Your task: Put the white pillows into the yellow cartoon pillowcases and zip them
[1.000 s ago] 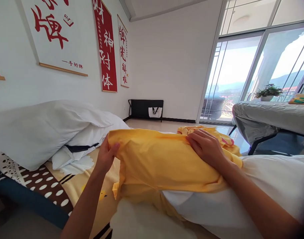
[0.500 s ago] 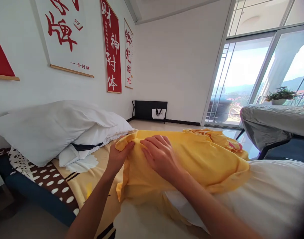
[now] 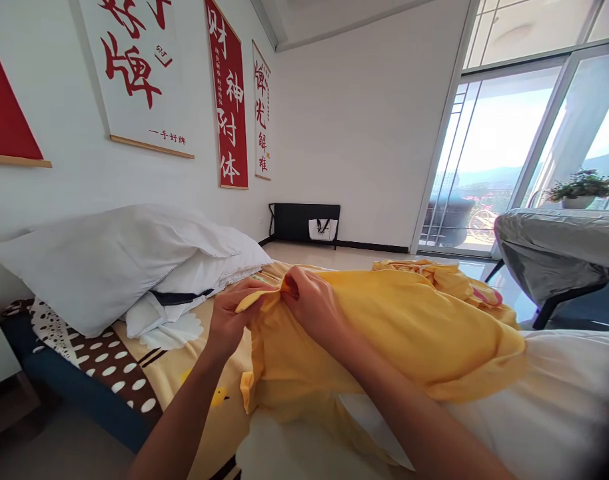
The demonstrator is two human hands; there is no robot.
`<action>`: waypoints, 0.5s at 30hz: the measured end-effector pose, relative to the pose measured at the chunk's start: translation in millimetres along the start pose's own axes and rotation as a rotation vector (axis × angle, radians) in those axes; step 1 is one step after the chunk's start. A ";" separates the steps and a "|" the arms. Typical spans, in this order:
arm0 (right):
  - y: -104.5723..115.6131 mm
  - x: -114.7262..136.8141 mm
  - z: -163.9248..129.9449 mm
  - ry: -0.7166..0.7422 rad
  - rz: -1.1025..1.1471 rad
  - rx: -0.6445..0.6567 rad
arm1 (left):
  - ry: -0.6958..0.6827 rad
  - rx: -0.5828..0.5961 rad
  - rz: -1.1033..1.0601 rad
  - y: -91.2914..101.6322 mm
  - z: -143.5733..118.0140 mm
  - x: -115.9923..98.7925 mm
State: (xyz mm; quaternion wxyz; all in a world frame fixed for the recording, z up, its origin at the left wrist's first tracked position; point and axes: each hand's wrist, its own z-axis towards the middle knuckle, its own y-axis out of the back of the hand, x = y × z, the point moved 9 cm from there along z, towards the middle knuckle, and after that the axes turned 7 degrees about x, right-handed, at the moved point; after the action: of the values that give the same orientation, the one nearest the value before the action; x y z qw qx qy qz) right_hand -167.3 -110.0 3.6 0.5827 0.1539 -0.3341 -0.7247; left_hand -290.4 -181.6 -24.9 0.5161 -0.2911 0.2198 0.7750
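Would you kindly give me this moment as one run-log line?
left hand: gripping yellow pillowcase corner | right hand: pinching same corner | white pillow: partly covered

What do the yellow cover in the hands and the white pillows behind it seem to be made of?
Yellow cover: soft matte woven cloth, likely cotton; it drapes and creases. White pillows: smooth matte fabric over soft filling, judging by their plump, sagging shape.
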 end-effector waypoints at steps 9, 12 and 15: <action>12.4 -5.9 19.0 0.058 0.149 0.231 | 0.021 0.033 -0.104 6.2 12.1 1.1; 29.3 -7.1 15.0 0.101 0.097 -0.020 | 0.088 0.028 -0.214 5.5 11.0 11.8; 40.1 -7.7 2.1 0.158 0.071 -0.233 | 0.114 0.021 -0.362 7.4 7.9 23.2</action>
State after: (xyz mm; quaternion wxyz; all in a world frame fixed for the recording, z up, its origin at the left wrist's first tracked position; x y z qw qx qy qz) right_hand -136.8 -105.9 30.4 0.6464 0.1298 -0.2064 -0.7230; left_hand -305.9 -163.7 -34.5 0.6369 -0.3639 0.2005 0.6494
